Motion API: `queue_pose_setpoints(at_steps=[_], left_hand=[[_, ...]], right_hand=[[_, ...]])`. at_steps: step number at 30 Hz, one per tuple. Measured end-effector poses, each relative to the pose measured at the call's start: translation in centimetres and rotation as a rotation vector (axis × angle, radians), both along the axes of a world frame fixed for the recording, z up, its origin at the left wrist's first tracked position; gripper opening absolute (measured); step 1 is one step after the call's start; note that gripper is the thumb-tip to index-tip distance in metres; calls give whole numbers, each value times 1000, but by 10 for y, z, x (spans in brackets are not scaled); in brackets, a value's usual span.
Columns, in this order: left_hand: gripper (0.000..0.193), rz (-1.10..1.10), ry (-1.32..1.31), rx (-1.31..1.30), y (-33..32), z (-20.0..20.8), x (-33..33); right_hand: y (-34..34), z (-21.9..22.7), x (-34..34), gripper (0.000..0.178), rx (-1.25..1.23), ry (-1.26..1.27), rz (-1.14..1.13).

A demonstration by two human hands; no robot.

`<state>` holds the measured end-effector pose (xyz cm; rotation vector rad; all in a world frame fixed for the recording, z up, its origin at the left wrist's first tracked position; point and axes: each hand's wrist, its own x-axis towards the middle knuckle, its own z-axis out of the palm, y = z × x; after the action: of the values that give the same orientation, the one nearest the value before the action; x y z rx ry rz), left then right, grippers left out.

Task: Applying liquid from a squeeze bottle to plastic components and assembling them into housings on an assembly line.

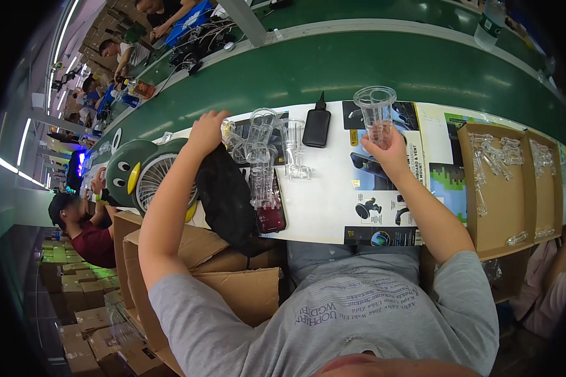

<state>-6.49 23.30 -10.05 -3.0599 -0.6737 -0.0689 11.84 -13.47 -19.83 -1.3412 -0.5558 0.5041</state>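
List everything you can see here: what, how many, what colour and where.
Held part: 1, clear, in the right hand
Loose parts: several overlapping, clear, left of the held part
Flat pointed object: 1, black, right of the loose parts
Phone: 1, dark with reddish screen, near the loose parts
Cloth: 1, black, beside the left forearm
Penguin-faced fan: 1, green and yellow, left
Cardboard trays: 2, brown, right
Small parts: many, clear, inside the trays
Worktop: at least 1, green, far side
Bottle: 1, clear, upper right
Cartons: many, brown, lower left
Co-workers: several, varied clothing, mostly left
Shirt: 1, grey, bottom
Hands: 2, bare; left hand beside the loose parts, its grip unclear
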Motion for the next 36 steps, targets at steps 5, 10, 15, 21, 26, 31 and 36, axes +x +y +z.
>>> queue_pose_setpoints(at_steps=[5, 10, 15, 21, 26, 31, 36], left_hand=[[31, -263, 287, 417, -9, -24, -12], [22, -234, 339, 480, -4, -17, -11], [17, -218, 219, 858, -10, 1, -6], [21, 110, 247, 863, -12, 10, 3], [39, 69, 74, 624, -10, 8, 7], [43, 76, 105, 447, -24, -9, 11], [33, 45, -67, 278, -30, -12, 13]], right_hand=[[1, -1, -1, 35, 36, -1, -11], [2, 4, -5, 34, 59, 13, -18], [-1, -1, 0, 38, 8, -7, -1], [1, 1, -1, 36, 12, 1, 0], [1, 3, -3, 35, 23, 5, -15], [2, 1, -2, 35, 30, -2, -4], [1, 1, -4, 37, 47, 12, -18]])
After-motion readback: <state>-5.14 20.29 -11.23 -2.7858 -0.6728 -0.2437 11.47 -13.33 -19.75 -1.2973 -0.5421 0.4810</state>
